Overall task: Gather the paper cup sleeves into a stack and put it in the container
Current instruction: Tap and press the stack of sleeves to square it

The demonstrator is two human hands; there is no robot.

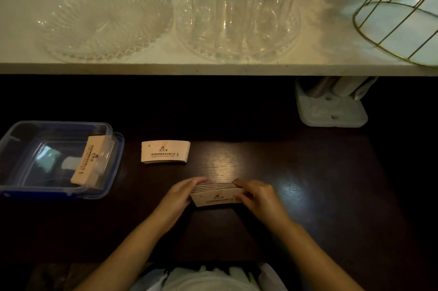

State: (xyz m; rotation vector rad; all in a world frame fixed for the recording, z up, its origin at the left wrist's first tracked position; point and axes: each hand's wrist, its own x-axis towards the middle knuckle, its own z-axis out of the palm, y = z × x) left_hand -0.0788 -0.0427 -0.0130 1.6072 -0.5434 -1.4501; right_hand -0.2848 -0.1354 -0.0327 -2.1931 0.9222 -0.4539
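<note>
Head view: nearest the camera, 2 bare forearms reach forward over the dark wood surface [308, 172]. Both hands are curled closed on 1 bundle of paper cup sleeves [216, 196], the left hand [182, 196] gripping its left end and the right hand [257, 196] its right end. This bundle stands on edge, printed face toward the camera, and its upper edges are slightly fanned. Beyond it, to the left, a second stack of sleeves [165, 152] lies flat on the surface, apart from the hands. Further left sits a clear plastic container with blue rim [113, 148], and 1 sleeve stack [87, 162] leans inside against its right wall. Behind runs a white shelf [166, 66] carrying a cut-glass plate [104, 20], a tall clear ribbed vase [241, 6] on another glass plate, and a gold wire stand [398, 27].
</note>
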